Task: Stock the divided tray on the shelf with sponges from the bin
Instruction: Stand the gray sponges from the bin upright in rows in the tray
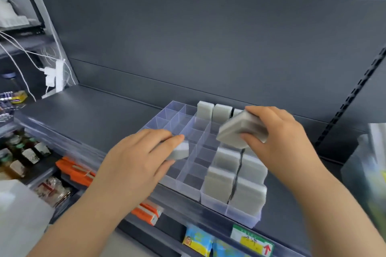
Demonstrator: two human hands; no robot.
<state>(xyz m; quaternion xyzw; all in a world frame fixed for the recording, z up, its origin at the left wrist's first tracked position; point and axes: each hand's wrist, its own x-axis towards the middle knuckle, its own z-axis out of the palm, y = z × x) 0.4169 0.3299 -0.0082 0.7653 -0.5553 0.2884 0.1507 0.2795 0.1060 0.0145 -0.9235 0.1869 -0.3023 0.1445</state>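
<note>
A clear divided tray [189, 189] sits on the dark shelf. Several grey sponges stand upright in its right-hand compartments: a front group [246, 192] and a back row [205, 109]. The left and middle compartments hold nothing. My right hand [279, 137] grips a grey sponge [236, 129] lying flat, just above the tray's right-middle compartments. My left hand [140, 156] is closed on another grey sponge [180, 151], mostly hidden under the fingers, low over the tray's left front part.
The grey shelf [87, 112] stretches left of the tray, with a back panel behind. A white power strip [55, 75] with cables hangs at the left. Lower shelves hold bottles [27, 152], orange packs [77, 171] and snack bags [198, 240]. A pale translucent container [18, 210] shows at bottom left.
</note>
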